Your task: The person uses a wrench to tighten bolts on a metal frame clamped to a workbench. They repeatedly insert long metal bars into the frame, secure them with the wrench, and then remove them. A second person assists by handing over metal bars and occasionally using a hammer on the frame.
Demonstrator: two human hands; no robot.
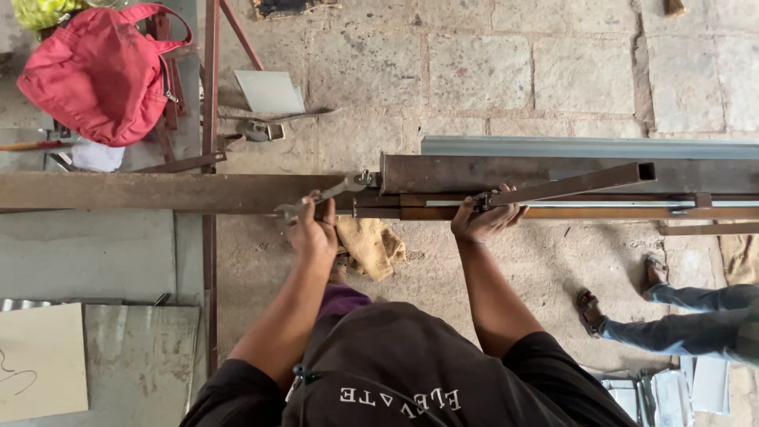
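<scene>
Two hands at work: both are up on a long steel assembly laid across the stone floor [490,71].
Rusty beam [158,191]: runs in from the left and meets a darker steel channel [474,172] near the middle.
Square tube [577,183]: tilted, open end up and to the right, resting over the rails.
Right hand [484,221]: fingers curled over the tube's lower end, closed on it, holding it steady.
Left hand [312,229]: closed around the handle of a spanner [328,194].
Spanner head: up at the bolt [364,178] where beam and channel join.
Step in hand: likely turning that bolt.
Next move: seems to call for a firm swing while the tube is held in place.
Nearby: tan rag [370,247], red bag [99,75], another person's sandalled feet [624,296].
</scene>
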